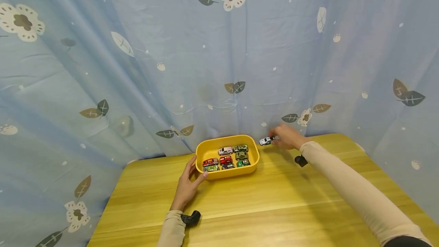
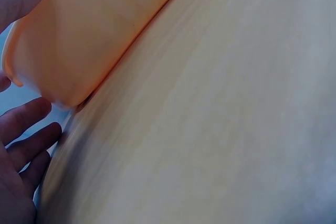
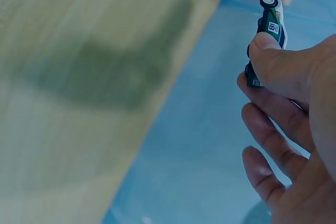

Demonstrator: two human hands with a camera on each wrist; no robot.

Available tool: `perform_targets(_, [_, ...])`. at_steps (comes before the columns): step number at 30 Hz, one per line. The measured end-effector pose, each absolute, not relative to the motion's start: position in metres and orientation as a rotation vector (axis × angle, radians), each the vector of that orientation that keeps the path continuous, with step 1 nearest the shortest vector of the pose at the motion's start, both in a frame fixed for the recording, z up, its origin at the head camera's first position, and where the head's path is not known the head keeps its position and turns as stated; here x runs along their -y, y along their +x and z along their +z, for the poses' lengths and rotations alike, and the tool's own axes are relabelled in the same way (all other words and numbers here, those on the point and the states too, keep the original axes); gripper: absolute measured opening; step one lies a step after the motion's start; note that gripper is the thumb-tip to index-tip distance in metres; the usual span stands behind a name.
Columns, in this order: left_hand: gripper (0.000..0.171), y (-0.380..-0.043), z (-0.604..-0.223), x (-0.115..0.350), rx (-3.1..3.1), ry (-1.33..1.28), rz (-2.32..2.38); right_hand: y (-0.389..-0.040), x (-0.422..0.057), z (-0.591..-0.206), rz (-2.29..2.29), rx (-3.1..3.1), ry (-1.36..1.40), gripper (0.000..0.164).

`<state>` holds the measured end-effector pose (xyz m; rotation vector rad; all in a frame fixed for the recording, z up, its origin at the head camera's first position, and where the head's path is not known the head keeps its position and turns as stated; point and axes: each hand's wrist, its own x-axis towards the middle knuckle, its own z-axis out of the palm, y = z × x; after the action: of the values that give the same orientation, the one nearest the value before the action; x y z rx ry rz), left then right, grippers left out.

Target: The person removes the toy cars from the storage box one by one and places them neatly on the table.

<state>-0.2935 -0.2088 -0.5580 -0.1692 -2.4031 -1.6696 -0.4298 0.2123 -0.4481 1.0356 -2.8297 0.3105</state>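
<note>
My right hand (image 1: 287,136) pinches a white and dark toy car (image 1: 266,141) between thumb and fingers, just right of a yellow plastic bin (image 1: 255,159). In the right wrist view, the toy car (image 3: 273,27) shows a green and dark side with a number 8, and the thumb presses on that side. My left hand (image 1: 186,188) holds the bin's front left corner, thumb at the front and a finger at the left rim. Its other fingers are spread apart beside the bin (image 2: 94,30) in the left wrist view.
Inside the bin lie several toy cars, among them a red car (image 1: 225,159), a white and pink car (image 1: 225,150) and a green car (image 1: 243,162). Under the bin is a wood-grain table (image 1: 240,209). A blue patterned curtain (image 1: 205,48) hangs behind its back edge.
</note>
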Motion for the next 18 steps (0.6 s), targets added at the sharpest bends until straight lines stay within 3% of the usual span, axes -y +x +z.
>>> perform_targets(18, [0.083, -0.295, -0.558, 0.209, 2.417, -0.139, -1.66, -0.429, -0.217, -0.499, 0.371, 2.904, 0.885, 0.022])
